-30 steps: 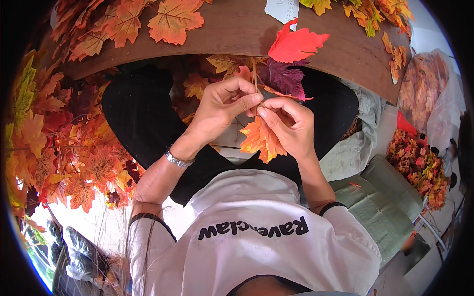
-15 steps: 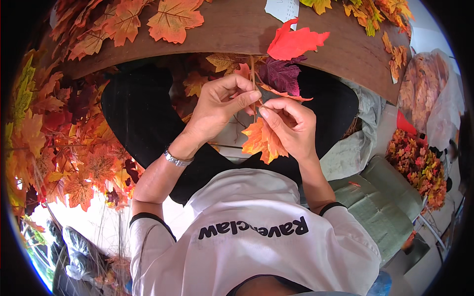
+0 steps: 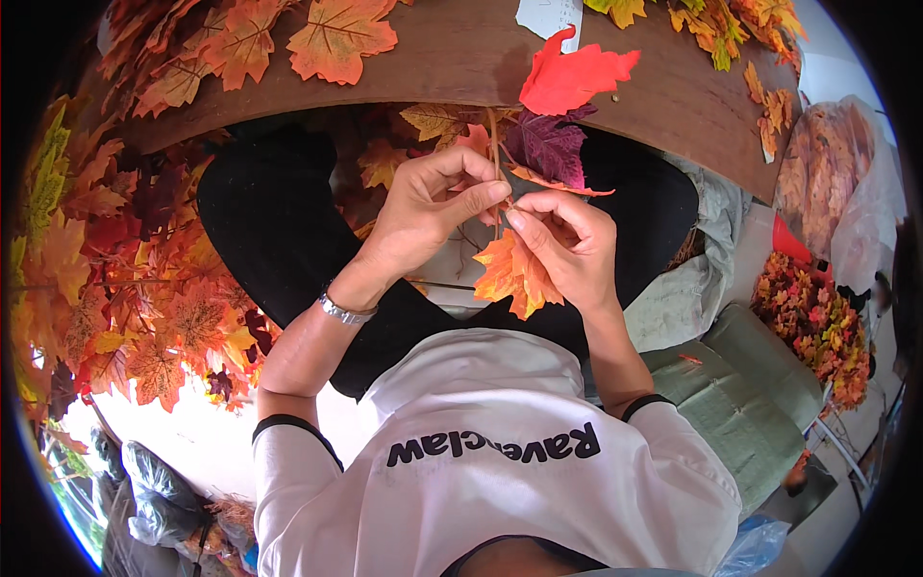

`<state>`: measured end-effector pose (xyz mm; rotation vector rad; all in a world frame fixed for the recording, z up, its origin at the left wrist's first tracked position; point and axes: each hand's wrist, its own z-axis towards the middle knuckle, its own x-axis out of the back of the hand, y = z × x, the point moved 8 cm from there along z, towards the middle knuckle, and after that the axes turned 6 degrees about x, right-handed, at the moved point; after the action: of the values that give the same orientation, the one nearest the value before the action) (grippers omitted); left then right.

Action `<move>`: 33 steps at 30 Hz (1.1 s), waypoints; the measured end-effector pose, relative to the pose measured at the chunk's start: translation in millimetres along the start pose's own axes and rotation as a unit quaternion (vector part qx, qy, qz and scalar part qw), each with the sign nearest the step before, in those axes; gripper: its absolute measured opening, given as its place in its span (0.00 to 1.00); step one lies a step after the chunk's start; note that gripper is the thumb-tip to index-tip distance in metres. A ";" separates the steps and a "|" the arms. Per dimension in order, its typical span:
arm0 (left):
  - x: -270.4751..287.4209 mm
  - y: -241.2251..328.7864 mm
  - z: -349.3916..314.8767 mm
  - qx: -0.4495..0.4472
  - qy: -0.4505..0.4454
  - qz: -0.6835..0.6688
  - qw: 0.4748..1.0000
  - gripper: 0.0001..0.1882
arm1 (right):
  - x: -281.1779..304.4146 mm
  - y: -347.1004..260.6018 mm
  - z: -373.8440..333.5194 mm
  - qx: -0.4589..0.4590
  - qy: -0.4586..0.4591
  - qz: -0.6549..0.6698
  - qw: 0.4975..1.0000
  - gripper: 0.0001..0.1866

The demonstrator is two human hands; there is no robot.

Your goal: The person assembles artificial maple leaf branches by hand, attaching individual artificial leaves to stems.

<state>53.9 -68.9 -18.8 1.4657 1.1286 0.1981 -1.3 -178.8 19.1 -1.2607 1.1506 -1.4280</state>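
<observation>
The stem (image 3: 494, 135) ran lengthwise away from the body, between the hands, its far end by the table's edge (image 3: 433, 105). The left hand (image 3: 433, 197) had it pinched between thumb and forefinger, while the right hand (image 3: 572, 240) was just to its right, thumb and forefinger closed together on something too small to tell. The orange leaf (image 3: 514, 279) hung nearer the body, beside the right fingers.
</observation>
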 end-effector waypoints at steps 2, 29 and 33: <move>0.0 -0.9 0.1 0.000 0.000 -0.004 1.000 0.04 | -0.2 0.4 -0.1 -0.003 0.000 0.009 1.000 0.04; -0.1 -0.1 0.1 -0.013 -0.001 0.013 1.000 0.04 | -1.7 -3.6 -1.0 0.020 0.007 -0.019 1.000 0.04; 1.4 3.2 -0.4 -0.018 0.005 0.017 1.000 0.04 | -1.7 -12.3 -0.8 0.045 0.007 -0.037 0.998 0.05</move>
<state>56.1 -67.0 -16.6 1.4543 1.1030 0.2494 -2.4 -174.8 30.8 -1.2428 1.0464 -1.5281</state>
